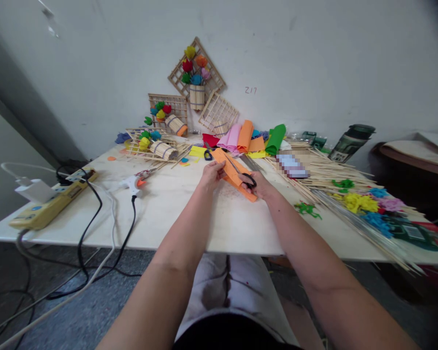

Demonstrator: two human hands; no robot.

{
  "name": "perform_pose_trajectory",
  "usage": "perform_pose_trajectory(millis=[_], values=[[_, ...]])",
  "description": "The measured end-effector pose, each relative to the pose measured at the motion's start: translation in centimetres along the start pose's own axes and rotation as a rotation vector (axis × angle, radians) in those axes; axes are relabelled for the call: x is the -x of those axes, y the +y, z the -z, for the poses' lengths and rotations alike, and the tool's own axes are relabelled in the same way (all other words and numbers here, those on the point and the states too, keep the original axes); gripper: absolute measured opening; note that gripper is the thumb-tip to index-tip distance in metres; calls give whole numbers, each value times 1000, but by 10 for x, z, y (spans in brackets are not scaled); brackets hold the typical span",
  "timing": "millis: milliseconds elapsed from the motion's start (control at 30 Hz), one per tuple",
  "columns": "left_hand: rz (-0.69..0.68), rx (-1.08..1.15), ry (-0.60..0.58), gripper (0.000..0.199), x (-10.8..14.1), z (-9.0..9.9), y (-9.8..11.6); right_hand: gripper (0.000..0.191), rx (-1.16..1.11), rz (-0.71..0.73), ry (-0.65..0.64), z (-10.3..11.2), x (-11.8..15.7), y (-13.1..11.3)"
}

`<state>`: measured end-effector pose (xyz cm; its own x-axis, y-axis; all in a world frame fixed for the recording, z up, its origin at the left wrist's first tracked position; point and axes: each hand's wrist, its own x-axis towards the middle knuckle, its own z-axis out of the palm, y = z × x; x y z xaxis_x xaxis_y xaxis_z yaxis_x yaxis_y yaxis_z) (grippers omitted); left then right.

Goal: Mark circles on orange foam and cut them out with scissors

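My left hand (214, 174) pinches the left edge of a folded strip of orange paper (228, 164) just above the table. My right hand (257, 184) is closed around the black handles of a pair of scissors (248, 181), whose blades lie along the orange paper and point away to the upper left. Whether the blades are apart is too fine to make out. Behind the paper lies a second black-handled tool (208, 155), partly covered. Rolls of orange paper (245, 136), pink paper (230, 138) and green paper (276, 139) stand just beyond my hands.
At left are a glue gun (133, 184) and a yellow power strip (54, 200) with trailing cords. Wooden lattices with paper flowers (197, 68) lean on the wall. Thin sticks (324, 167), a dark bottle (352, 142) and colourful paper pieces (361, 202) fill the right side.
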<state>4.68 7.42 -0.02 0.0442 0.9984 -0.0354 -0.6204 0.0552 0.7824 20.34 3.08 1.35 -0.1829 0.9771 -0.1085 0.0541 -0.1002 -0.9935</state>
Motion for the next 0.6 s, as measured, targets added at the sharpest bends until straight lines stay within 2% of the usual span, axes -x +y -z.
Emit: perform_pose_trajectory(millis=[367,600], values=[[-5,9,7,8,3,-3,3,21,3,52,-27,3,-6,4],[-12,21,-2,7,2,-1,2,29,26,59,20,-1,-3,0]])
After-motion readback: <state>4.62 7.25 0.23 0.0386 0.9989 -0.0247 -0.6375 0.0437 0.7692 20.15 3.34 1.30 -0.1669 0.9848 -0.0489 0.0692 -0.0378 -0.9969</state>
